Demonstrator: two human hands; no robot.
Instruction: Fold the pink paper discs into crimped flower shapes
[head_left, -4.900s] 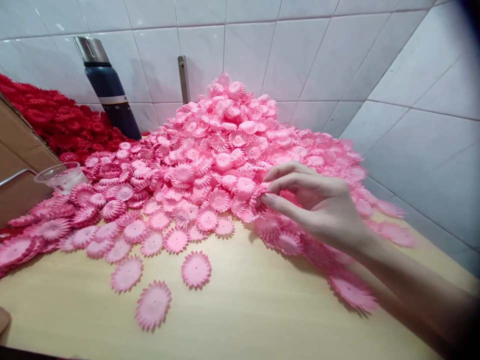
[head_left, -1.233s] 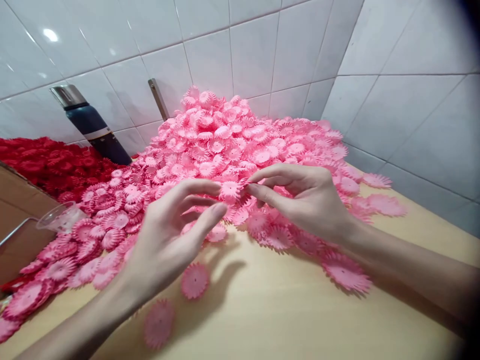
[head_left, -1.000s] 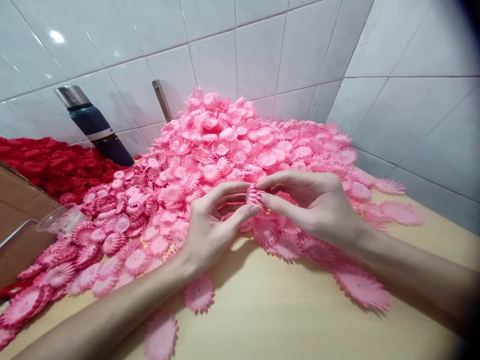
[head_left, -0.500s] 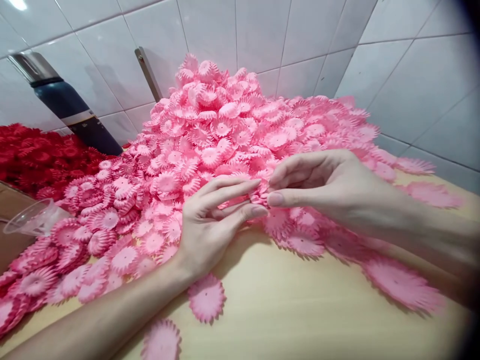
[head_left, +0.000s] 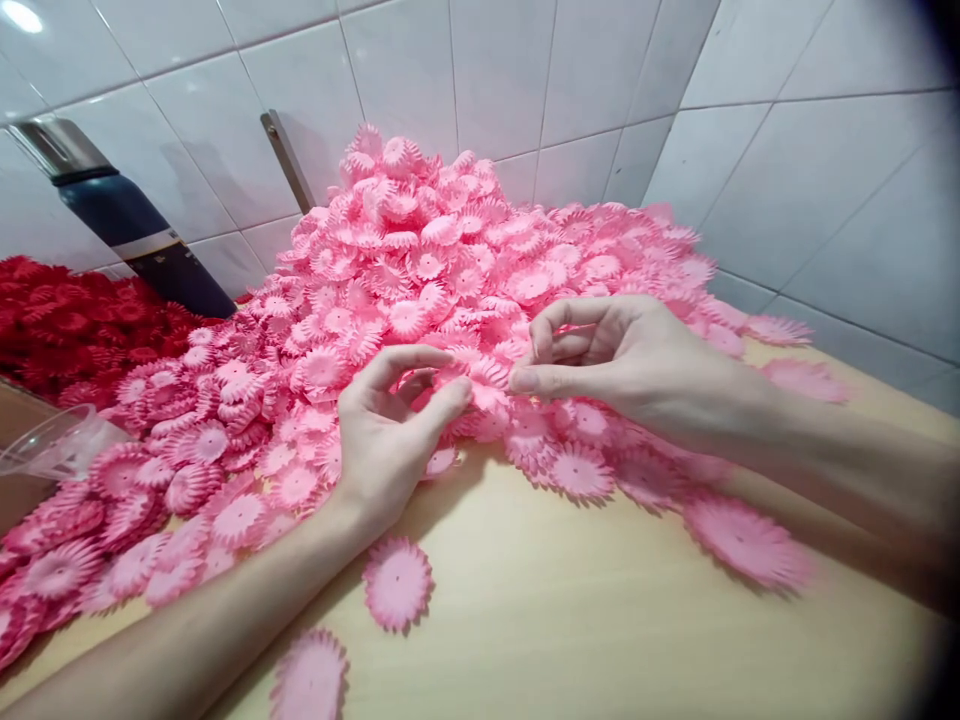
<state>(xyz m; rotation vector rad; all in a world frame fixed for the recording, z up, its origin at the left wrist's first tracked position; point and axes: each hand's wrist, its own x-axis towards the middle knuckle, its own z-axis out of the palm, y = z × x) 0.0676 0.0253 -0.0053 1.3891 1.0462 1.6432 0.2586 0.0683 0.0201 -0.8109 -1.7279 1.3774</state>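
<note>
Before the big heap of pink scalloped flower discs (head_left: pixel 442 260), my two hands come close together at its near edge. My left hand (head_left: pixel 394 420) curls its thumb and fingertips around the left side of a pink petal disc (head_left: pixel 486 392). From the other side, my right hand (head_left: pixel 600 355) pinches that disc's edge between thumb and forefinger. The fingers partly cover the disc, and it blends into the pile behind, so I cannot tell whether it is one layer or several.
Loose pink discs lie on the pale wooden table (head_left: pixel 540 600). At left stand a dark blue bottle (head_left: pixel 150 240), a red petal pile (head_left: pixel 82 325) and a clear plastic cup (head_left: pixel 64 445). A narrow metal strip (head_left: pixel 287 160) leans on the tiled wall (head_left: pixel 495 80).
My left thumb and forefinger have spread wider apart, baring more of the pink disc between the hands. The whole view has shifted slightly, so things appear further left.
</note>
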